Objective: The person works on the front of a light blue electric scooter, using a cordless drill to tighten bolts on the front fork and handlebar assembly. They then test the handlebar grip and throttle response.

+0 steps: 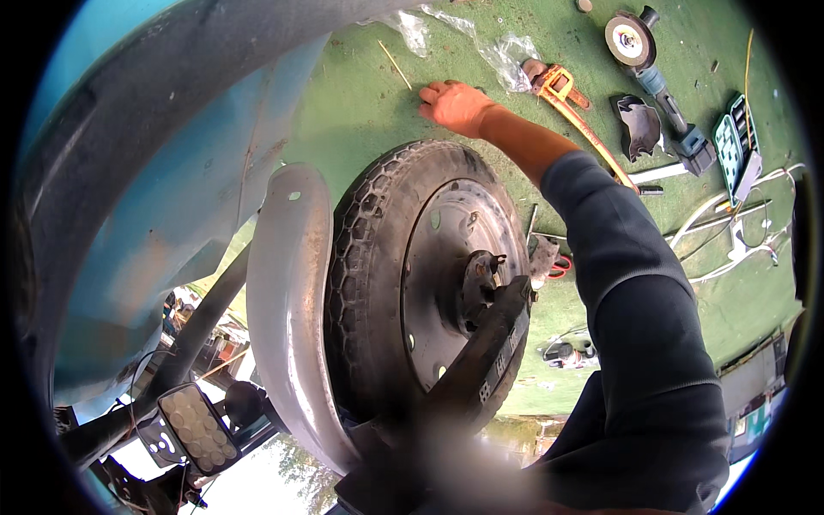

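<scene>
My right arm, in a dark sleeve, reaches up past a wheel with a black treaded tyre (369, 257) and a worn metal rim. My right hand (459, 108) is low over the green floor beyond the tyre. Its fingers are curled together; whatever they may hold is too small to make out. A thin yellowish stick (395, 64) lies close to the fingertips, apart from them. A grey curved mudguard (290, 292) stands along the tyre's left side, and a dark metal arm (493, 343) runs to the hub. My left hand is out of sight.
An orange pipe wrench (566, 101), crumpled clear plastic (506, 60), an angle grinder (657, 81) and a teal tool case (735, 146) lie beyond my arm. White cable (699, 219) curls at right. Blue bodywork (172, 232) and a lamp (199, 427) are at left.
</scene>
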`<state>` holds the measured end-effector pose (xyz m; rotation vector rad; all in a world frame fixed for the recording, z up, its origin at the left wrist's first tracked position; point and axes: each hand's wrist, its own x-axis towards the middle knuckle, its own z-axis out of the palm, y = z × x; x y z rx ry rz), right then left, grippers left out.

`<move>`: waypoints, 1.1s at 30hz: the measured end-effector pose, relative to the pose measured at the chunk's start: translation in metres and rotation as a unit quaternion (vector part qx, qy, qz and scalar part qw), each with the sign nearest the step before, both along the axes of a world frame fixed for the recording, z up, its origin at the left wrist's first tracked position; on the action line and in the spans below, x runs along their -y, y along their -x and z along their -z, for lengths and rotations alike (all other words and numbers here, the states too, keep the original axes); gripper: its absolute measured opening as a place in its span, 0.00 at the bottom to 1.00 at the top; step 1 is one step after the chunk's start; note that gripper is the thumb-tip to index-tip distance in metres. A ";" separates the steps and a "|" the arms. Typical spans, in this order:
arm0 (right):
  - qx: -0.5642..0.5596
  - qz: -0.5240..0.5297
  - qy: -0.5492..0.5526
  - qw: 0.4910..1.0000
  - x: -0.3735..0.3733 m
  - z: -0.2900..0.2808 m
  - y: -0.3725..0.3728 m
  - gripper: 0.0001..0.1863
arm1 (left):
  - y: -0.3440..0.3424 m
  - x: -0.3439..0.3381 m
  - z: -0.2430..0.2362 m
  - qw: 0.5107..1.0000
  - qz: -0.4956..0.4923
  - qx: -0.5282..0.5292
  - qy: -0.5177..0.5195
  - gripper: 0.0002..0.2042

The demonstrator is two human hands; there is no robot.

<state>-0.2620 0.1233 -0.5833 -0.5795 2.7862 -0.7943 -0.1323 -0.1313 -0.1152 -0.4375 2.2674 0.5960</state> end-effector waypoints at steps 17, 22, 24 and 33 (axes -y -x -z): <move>0.339 0.600 0.658 0.303 -0.125 -0.288 -0.279 0.08 | -0.054 -0.147 -0.076 0.981 -0.048 -0.148 -0.115 0.66; 0.273 0.620 0.667 0.310 -0.130 -0.367 -0.347 0.07 | -0.058 -0.156 -0.048 0.977 -0.061 -0.182 -0.099 0.67; 0.273 0.650 0.640 0.306 -0.138 -0.388 -0.379 0.08 | -0.056 -0.169 -0.042 0.980 -0.073 -0.165 -0.084 0.67; 0.214 0.699 0.625 0.275 -0.156 -0.431 -0.444 0.08 | -0.048 -0.202 -0.055 0.961 -0.126 -0.192 -0.157 0.62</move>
